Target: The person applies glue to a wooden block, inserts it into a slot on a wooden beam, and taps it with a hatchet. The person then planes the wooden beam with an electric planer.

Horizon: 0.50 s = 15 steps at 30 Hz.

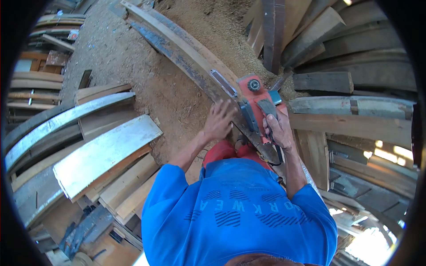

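Observation:
My right hand (pixel 279 127) is wrapped round the dark handle of a red electric planer (pixel 261 96), which has a round knob at its front end. The planer is over the near part of a long worn bench beam (pixel 205 88). A pale wooden strip (pixel 177 44) runs along the beam to the far end. My left hand (pixel 219 119) is held just left of the planer, fingers apart and slightly blurred, with nothing in it. Whether it touches the beam I cannot tell. A narrow silver-edged piece (pixel 224 83) lies on the beam before the planer.
Stacked boards, one with a white face (pixel 106 155), lie on the left. Timber leans and lies in piles on the right, including a thick beam (pixel 355 127). A dark cord (pixel 278 153) hangs from the planer. Sawdust (pixel 222 31) covers the ground ahead.

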{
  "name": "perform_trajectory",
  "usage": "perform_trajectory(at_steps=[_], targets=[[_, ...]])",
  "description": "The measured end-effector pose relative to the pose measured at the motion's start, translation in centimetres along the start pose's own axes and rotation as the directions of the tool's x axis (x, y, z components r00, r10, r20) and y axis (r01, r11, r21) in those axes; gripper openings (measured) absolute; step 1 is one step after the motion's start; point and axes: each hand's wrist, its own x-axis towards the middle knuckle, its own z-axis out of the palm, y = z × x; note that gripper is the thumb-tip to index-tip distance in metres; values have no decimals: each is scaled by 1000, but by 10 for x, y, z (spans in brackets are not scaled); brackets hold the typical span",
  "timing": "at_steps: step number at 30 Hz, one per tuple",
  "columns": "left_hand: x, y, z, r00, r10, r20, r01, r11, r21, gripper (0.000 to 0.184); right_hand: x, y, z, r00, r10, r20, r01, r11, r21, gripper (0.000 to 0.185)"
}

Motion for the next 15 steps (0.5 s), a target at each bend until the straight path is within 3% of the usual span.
perform_trajectory(at_steps=[2, 5, 7, 10, 12, 15], targets=[[-39, 20, 16, 997, -9, 72, 15, 997, -81, 74, 15, 1, -2, 996, 6, 86, -6, 1000, -3, 40], [-101, 30, 49, 924, -353, 147, 370, 921, -118, 68, 33, 12, 0, 983, 17, 184, -11, 999, -31, 37], [-132, 33, 69, 708, -640, 298, 657, 752, 56, 65, 39, 13, 0, 974, 58, 221, -40, 996, -83, 44], [-187, 14, 110, 494, -758, 426, 831, 555, 24, 64, 44, 26, 1, 968, 87, 235, -54, 988, -145, 53], [-215, 5, 134, 360, -792, 493, 925, 370, -82, 63, 44, 28, -1, 958, 93, 270, -53, 987, -152, 37], [-205, 25, 109, 259, -794, 551, 946, 323, 20, 63, 58, 23, 4, 955, 67, 289, -8, 979, -203, 31]])
